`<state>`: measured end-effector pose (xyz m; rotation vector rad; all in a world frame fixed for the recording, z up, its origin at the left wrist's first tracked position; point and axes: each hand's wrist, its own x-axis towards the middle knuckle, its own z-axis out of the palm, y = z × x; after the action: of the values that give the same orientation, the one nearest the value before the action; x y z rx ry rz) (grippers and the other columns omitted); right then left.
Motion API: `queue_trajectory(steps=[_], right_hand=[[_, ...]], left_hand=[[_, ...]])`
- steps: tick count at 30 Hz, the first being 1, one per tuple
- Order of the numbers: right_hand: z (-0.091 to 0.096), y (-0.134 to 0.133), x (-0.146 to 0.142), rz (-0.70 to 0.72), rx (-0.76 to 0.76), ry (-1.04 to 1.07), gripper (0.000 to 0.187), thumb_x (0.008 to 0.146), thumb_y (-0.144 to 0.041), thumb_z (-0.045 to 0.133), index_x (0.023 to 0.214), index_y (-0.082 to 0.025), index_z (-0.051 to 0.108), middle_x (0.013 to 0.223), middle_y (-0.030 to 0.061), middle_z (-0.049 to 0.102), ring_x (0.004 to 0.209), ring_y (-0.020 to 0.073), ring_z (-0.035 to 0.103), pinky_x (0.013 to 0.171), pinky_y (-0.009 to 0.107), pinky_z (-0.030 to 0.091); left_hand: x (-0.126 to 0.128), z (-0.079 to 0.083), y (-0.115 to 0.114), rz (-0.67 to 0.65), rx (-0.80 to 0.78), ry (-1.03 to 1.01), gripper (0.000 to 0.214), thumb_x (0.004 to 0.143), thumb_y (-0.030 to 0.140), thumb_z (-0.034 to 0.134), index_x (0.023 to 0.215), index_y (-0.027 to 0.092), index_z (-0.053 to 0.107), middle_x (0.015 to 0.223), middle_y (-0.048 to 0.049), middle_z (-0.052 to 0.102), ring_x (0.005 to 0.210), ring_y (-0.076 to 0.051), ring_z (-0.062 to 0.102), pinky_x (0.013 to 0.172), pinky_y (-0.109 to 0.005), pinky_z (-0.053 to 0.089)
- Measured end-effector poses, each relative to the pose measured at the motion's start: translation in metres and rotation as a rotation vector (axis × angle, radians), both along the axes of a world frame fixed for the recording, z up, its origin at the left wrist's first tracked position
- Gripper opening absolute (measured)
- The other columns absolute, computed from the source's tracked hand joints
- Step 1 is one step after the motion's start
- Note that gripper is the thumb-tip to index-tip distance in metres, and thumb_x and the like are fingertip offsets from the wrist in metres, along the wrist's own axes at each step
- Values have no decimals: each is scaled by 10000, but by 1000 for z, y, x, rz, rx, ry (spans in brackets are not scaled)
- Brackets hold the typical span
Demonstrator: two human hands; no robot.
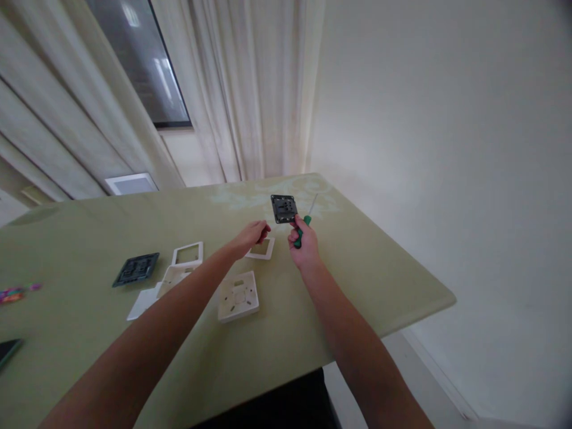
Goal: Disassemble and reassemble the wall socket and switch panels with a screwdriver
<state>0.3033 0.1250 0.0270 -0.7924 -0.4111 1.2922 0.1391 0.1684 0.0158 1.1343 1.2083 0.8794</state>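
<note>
My right hand is closed around the green handle of a screwdriver, whose metal shaft points up and away. Between thumb and fingers it also pinches the lower edge of a black square socket module, held raised above the table. My left hand is closed, fingers curled, over a white square frame; whether something small is in the fingers is hidden. Nearer to me, a white back box lies with its hollow side up, between my forearms.
Left of my left forearm lie another white frame, a second white box partly covered by my arm, a white plate and a black module. Small colourful items sit at far left. A wall borders the table's right side.
</note>
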Motion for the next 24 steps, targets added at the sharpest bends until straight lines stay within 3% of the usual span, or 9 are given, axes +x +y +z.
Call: queue_trajectory(steps=[7, 12, 14, 17, 19, 24], right_hand=[[-4, 4, 2, -10, 3, -15, 299, 782, -358, 862, 833, -234, 595, 683, -68, 664, 419, 42, 390, 397, 207, 314], [-3, 4, 1, -29, 5, -33, 306, 777, -368, 856, 813, -230, 586, 684, -58, 675, 419, 41, 387, 402, 207, 329], [-4, 4, 1, -37, 3, -59, 317, 773, -385, 858, 803, -229, 584, 682, -56, 674, 418, 42, 388, 404, 208, 325], [-6, 6, 1, -56, -9, -123, 326, 760, -420, 853, 791, -227, 592, 679, -47, 675, 413, 46, 389, 404, 217, 309], [-8, 8, 1, -87, -18, -188, 324, 753, -437, 843, 787, -224, 600, 669, -40, 671, 408, 49, 385, 402, 226, 292], [-13, 9, 4, -177, 2, -454, 292, 778, -459, 796, 790, -224, 623, 664, -36, 642, 435, 78, 423, 430, 246, 292]], left_hand=[[-9, -15, 2, -137, 170, 211, 380, 1046, 376, 702, 1364, 176, 648, 1362, -118, 676, 1143, -274, 708, 956, -489, 627], [-26, -7, 5, -226, 347, 429, 345, 1049, 388, 692, 1314, 168, 673, 1322, -113, 695, 1137, -271, 707, 975, -493, 611], [-37, -1, 5, -296, 417, 516, 341, 978, 410, 767, 1218, 171, 730, 1259, -110, 730, 1158, -290, 696, 1040, -495, 565], [-54, 6, 3, -428, 492, 629, 506, 686, 402, 964, 1125, 214, 796, 1221, -100, 770, 1203, -343, 682, 1121, -466, 489], [-62, 6, 2, -489, 528, 698, 603, 577, 388, 991, 1130, 232, 805, 1260, -105, 772, 1235, -370, 673, 1139, -461, 465], [-77, 1, 5, -528, 591, 848, 543, 679, 431, 906, 1164, 213, 796, 1320, -150, 754, 1273, -393, 660, 1145, -480, 449]])
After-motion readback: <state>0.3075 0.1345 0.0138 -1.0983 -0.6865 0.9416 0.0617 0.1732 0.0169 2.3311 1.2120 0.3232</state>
